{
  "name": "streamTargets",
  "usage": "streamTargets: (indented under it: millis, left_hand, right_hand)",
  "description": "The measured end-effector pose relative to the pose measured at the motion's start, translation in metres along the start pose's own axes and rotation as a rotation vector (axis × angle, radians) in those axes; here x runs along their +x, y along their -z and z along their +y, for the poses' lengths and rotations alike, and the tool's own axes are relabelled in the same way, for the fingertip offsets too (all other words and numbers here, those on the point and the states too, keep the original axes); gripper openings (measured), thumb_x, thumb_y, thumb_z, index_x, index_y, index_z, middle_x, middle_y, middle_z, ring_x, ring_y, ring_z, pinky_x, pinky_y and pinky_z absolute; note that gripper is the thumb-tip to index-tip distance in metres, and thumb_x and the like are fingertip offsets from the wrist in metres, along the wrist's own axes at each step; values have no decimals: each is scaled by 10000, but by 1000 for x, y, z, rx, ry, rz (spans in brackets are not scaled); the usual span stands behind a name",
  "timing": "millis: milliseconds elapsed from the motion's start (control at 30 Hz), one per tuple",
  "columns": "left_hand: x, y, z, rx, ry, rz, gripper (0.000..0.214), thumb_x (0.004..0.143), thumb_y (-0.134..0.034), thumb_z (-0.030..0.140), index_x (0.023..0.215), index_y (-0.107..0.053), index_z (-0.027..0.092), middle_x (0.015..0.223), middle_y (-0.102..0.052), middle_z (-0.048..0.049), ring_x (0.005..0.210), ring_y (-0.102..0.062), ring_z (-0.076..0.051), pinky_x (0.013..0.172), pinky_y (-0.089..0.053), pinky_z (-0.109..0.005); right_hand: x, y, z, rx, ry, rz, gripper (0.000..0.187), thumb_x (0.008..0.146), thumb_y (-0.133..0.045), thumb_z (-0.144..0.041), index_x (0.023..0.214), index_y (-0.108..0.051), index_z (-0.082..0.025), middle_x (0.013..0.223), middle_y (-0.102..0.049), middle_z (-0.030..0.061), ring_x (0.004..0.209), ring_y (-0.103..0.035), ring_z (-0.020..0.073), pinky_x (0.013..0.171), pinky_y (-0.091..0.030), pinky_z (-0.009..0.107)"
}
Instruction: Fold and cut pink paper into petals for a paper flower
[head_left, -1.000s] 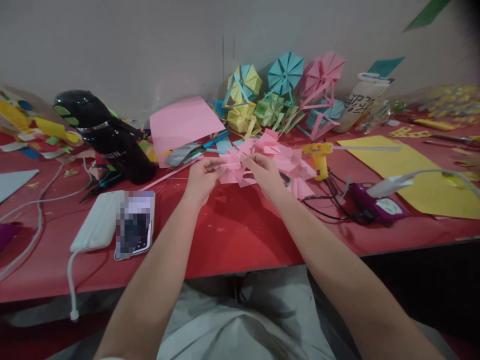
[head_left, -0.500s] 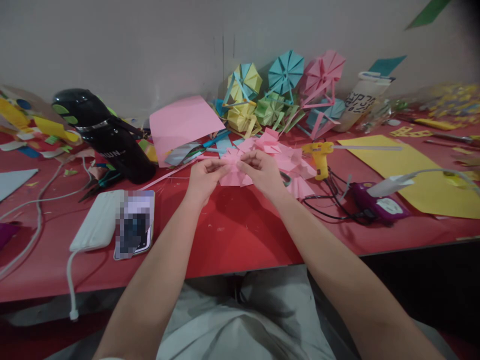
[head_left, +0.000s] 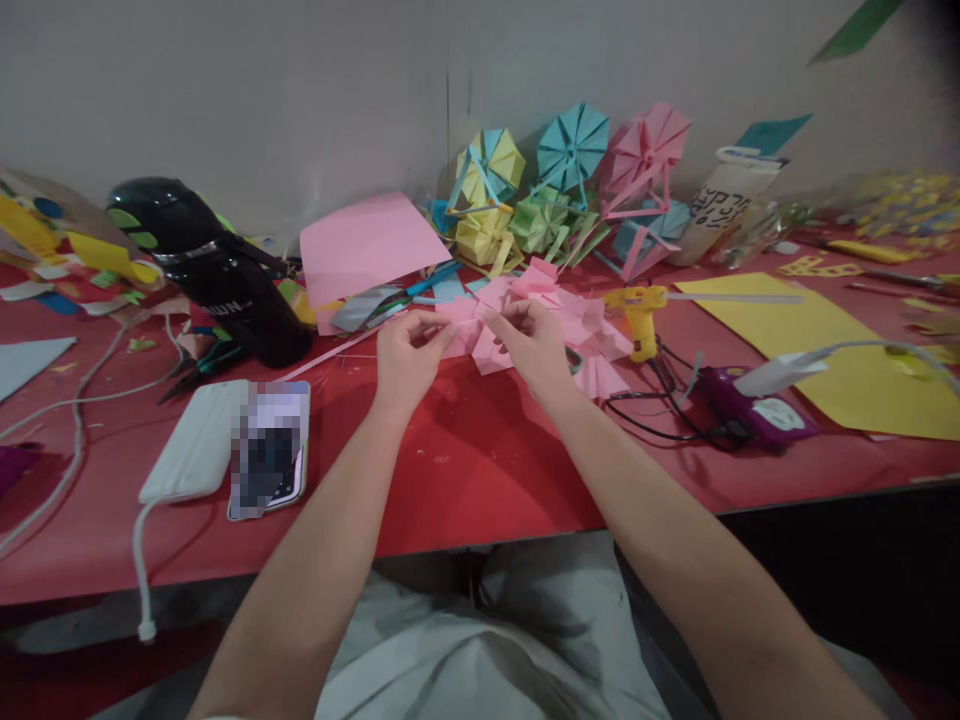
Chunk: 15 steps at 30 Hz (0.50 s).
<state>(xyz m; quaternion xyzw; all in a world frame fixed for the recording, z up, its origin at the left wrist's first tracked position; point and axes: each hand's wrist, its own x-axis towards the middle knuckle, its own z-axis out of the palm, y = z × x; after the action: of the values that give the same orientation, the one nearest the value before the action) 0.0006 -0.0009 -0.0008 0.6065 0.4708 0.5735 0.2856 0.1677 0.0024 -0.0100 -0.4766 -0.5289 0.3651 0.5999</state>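
Both my hands meet over the middle of the red table (head_left: 465, 470). My left hand (head_left: 405, 352) and my right hand (head_left: 529, 342) each pinch a folded pink paper piece (head_left: 474, 335) held just above the tabletop. Right behind it lies a heap of more folded pink paper pieces (head_left: 570, 315). Finished paper pinwheels (head_left: 570, 150) in yellow, blue, green and pink lean against the wall beyond.
A yellow glue gun (head_left: 636, 312) and a purple power strip (head_left: 754, 412) with black cables lie to the right, by a yellow sheet (head_left: 825, 345). A phone (head_left: 270, 450), a white power bank (head_left: 196, 445), a black bottle (head_left: 210, 270) and a pink sheet (head_left: 364, 245) sit left.
My hands have lifted the pink piece slightly and turned it; the fingertips have shifted their pinch along its top edge. Everything else stays put.
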Motion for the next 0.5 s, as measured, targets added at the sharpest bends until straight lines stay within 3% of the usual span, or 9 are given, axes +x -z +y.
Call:
streamTargets:
  millis: [200,333,500]
  left_hand:
    - [-3,-2,1,21,-49,-45,48,779,-753,248,793,-752,202,770,-727,-20,710,-641,-161,723,-514,-303]
    - [-6,-4,5,15,-72,-89,78,780,-778,284,766,-752,212,765,-738,-17,719,-639,-163,704,-514,-293]
    - [-6,-6,9,-31,-17,-126,115,758,-804,306,778,-750,206,818,-771,-25,785,-689,-176,756,-540,-296]
  right_hand:
    - [-6,-3,-5,84,-233,-265,497,766,-711,-691,709,-658,-201,745,-702,69,662,-648,158,604,-535,291]
    - [-7,-3,-5,196,-312,-251,446,725,-776,-636,737,-671,-202,748,-702,56,641,-630,141,592,-518,276]
    - [-3,-1,-1,224,-252,-222,412,711,-806,-568,668,-619,-204,667,-624,11,604,-587,120,619,-505,283]
